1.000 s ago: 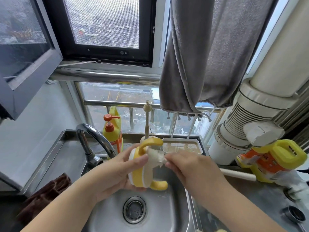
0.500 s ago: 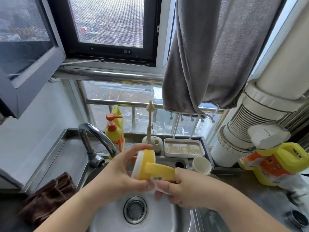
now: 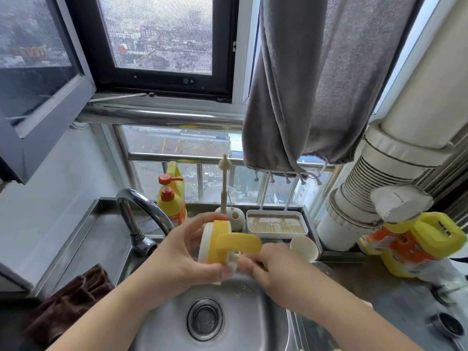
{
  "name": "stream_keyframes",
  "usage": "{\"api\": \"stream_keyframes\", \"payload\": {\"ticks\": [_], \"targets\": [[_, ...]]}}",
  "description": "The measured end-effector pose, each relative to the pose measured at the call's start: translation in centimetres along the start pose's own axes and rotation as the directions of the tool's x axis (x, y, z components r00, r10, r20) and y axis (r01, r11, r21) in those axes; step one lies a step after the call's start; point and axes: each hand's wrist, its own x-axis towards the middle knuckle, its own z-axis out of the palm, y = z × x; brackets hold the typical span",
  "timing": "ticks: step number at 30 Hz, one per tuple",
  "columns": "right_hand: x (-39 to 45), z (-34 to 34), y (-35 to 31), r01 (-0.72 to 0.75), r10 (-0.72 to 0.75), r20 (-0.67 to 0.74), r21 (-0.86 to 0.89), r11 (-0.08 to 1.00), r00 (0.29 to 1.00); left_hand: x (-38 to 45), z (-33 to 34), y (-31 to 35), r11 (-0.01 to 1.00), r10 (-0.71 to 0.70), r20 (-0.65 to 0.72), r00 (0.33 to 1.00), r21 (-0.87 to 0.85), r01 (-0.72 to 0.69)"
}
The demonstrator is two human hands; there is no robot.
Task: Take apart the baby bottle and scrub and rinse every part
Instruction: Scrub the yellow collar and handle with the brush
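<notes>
Two hands meet over the steel sink [image 3: 162, 325], working on one part of the baby bottle. At the far left a brown cloth [image 3: 73, 297] lies bunched on the bench [image 3: 101, 239] beside the basin. Next comes the curved chrome tap [image 3: 141, 211], and behind it a yellow soap bottle [image 3: 173, 196] with an orange pump stands against the window rail. The left hand [image 3: 182, 259] grips the yellow and white bottle collar [image 3: 217, 244] from the left, thumb over its upper rim and fingers curled under its lower edge, holding it above the drain [image 3: 204, 319]. One yellow handle of the collar juts out to the right. Behind the collar a slim brush [image 3: 224, 183] stands upright in a pale round holder. The right hand [image 3: 276, 267] sits just right of the collar with its fingers curled in against the pale inner part; motion blur hides exactly what it pinches. Further right, a white tray [image 3: 277, 224] rests at the back of the sink, with a white cup [image 3: 304, 248] lying just in front of it. At the far right a yellow and orange jug [image 3: 415, 244] stands on the bench below a wide white pipe [image 3: 379, 198].
</notes>
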Motion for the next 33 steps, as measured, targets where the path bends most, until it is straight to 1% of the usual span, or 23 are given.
{"api": "stream_keyframes", "payload": {"ticks": [1, 2, 3, 4, 5, 6, 7, 8, 9, 10, 11, 12, 13, 14, 15, 16, 18, 20, 22, 25, 28, 29, 33], "targets": [[-0.3, -0.3, -0.2, -0.022, 0.003, 0.122, 0.152, 0.988, 0.992, -0.1, -0.1, -0.1, 1.000, 0.013, -0.004, 1.000, 0.016, -0.012], [-0.7, -0.5, -0.3, -0.083, 0.003, 0.234, 0.336, 0.938, 0.972, -0.2, -0.1, -0.1, 0.999, 0.026, -0.003, 1.000, 0.027, -0.026], [-1.1, -0.8, -0.6, -0.184, -0.001, 0.336, 0.517, 0.836, 0.942, -0.2, -0.3, 0.0, 0.999, 0.037, 0.002, 0.999, 0.032, -0.037], [-1.5, -1.0, -0.9, -0.269, -0.021, 0.411, 0.634, 0.725, 0.911, -0.2, -0.3, 0.2, 0.998, 0.044, 0.010, 0.999, 0.033, -0.045], [-1.8, -1.0, -1.0, -0.309, -0.046, 0.446, 0.689, 0.656, 0.894, -0.2, -0.4, 0.3, 0.998, 0.046, 0.017, 0.999, 0.040, -0.047], [-1.9, -0.8, -0.9, -0.308, -0.054, 0.447, 0.693, 0.652, 0.893, -0.1, -0.4, 0.4, 0.997, 0.045, 0.018, 0.999, 0.056, -0.046], [-1.8, -0.6, -0.8, -0.287, -0.025, 0.424, 0.655, 0.699, 0.905, -0.1, -0.4, 0.3, 0.997, 0.043, 0.007, 0.999, 0.071, -0.043], [-1.4, -0.2, -0.6, -0.213, 0.022, 0.330, 0.556, 0.804, 0.944, 0.0, -0.4, 0.2, 0.997, 0.033, -0.011, 0.999, 0.066, -0.032], [-1.0, 0.0, -0.4, -0.111, 0.044, 0.181, 0.374, 0.921, 0.982, 0.0, -0.3, 0.0, 0.999, 0.012, -0.025, 1.000, 0.037, -0.011], [-0.7, 0.2, -0.1, 0.006, -0.005, -0.015, 0.102, 0.995, 1.000, 0.1, -0.2, -0.1, 1.000, -0.024, -0.027, 0.999, 0.002, 0.024], [-0.4, 0.4, 0.4, 0.062, -0.103, -0.206, -0.197, 0.978, 0.973, 0.2, -0.2, -0.2, 0.997, -0.070, -0.020, 0.997, -0.024, 0.070], [-0.3, 0.3, 0.7, 0.059, -0.190, -0.322, -0.375, 0.925, 0.927, 0.4, -0.2, -0.3, 0.993, -0.111, -0.010, 0.994, -0.040, 0.111], [-0.2, 0.3, 0.8, 0.053, -0.272, -0.395, -0.484, 0.874, 0.877, 0.5, -0.4, -0.3, 0.990, -0.135, 0.001, 0.991, -0.044, 0.134], [-0.1, 0.1, 0.8, 0.074, -0.331, -0.421, -0.520, 0.851, 0.845, 0.6, -0.6, -0.1, 0.990, -0.137, 0.013, 0.990, -0.035, 0.138], [0.0, 0.2, 0.9, 0.092, -0.339, -0.430, -0.500, 0.861, 0.837, 0.7, -0.6, 0.1, 0.992, -0.123, 0.027, 0.992, -0.017, 0.124], [0.0, 0.2, 0.8, 0.096, -0.291, -0.420, -0.427, 0.899, 0.859, 0.7, -0.6, 0.3, 0.995, -0.100, 0.036, 0.994, -0.007, 0.100], [0.2, 0.2, 0.1, 0.057, -0.124, -0.316, -0.212, 0.976, 0.941, 0.6, -0.5, 0.5, 0.999, -0.045, 0.035, 0.998, -0.019, 0.046], [-0.1, 0.4, 0.0, -0.003, 0.004, -0.042, 0.031, 1.000, 0.999, 0.4, -0.3, 0.0, 1.000, -0.001, 0.024, 1.000, -0.026, 0.002], [-0.6, -0.1, -0.2, -0.056, 0.011, 0.172, 0.258, 0.964, 0.985, 0.2, -0.3, -0.6, 0.999, 0.032, 0.020, 0.999, -0.014, -0.032], [-1.5, -0.6, -0.5, -0.257, 0.017, 0.390, 0.575, 0.777, 0.921, 0.1, -0.5, -1.6, 0.998, 0.060, 0.023, 0.998, 0.022, -0.060], [-1.7, -0.3, -0.7, -0.308, -0.057, 0.407, 0.769, 0.560, 0.912, 0.3, -0.8, -2.3, 0.999, 0.035, 0.036, 0.999, -0.015, -0.034], [-1.6, -0.2, -0.7, -0.311, -0.064, 0.397, 0.800, 0.513, 0.916, 0.3, -0.8, -2.4, 1.000, 0.019, 0.044, 0.999, -0.009, -0.018], [-1.4, 0.2, -0.7, -0.329, -0.014, 0.378, 0.821, 0.467, 0.926, 0.1, -0.5, -2.5, 0.994, -0.070, 0.081, 0.994, 0.087, 0.063]]}}
